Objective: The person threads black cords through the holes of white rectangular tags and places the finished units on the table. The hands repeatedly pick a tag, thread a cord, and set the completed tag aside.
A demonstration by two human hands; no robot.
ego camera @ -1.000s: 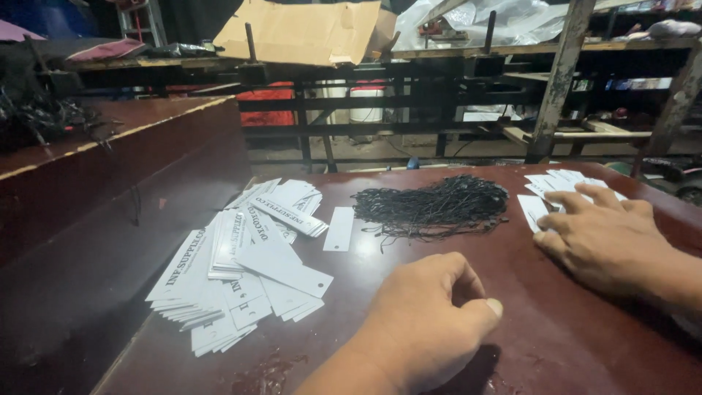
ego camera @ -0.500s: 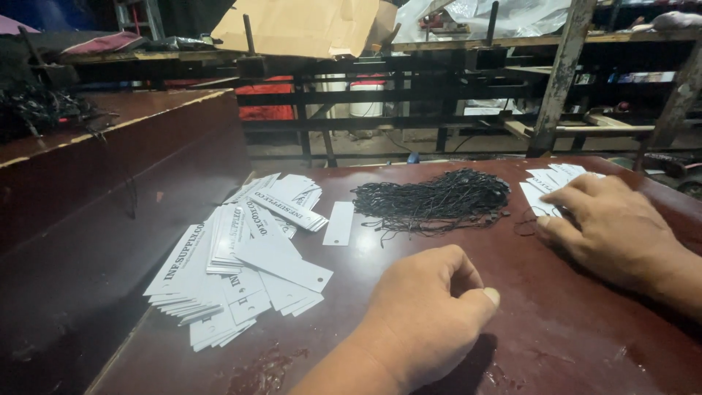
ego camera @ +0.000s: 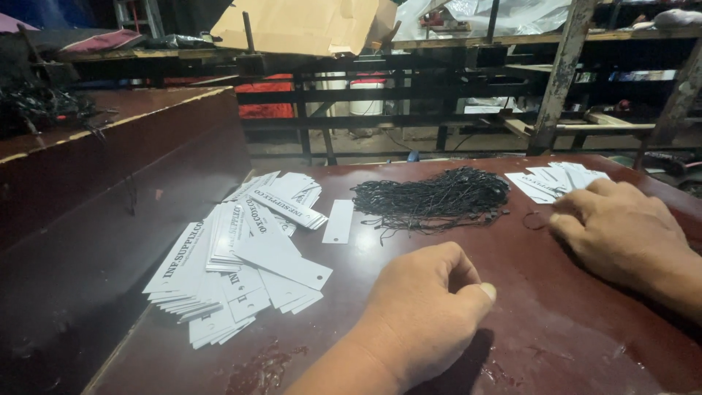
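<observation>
Dim overall. Overhead light puts soft glare on the surface (ego camera: 556,322) near the left hand (ego camera: 420,307). Shadow sits under that hand. Background beyond surface dark, edges bowed, slight softness.

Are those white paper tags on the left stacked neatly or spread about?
Spread about. The white rectangular paper tags lie fanned and overlapping at different angles on the dark reddish-brown wooden table, and one single white tag lies apart.

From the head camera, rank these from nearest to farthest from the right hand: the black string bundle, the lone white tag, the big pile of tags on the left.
From the right hand:
1. Black string bundle, just left of it.
2. Lone white tag, mid-table.
3. Big pile of tags, far left.
</observation>
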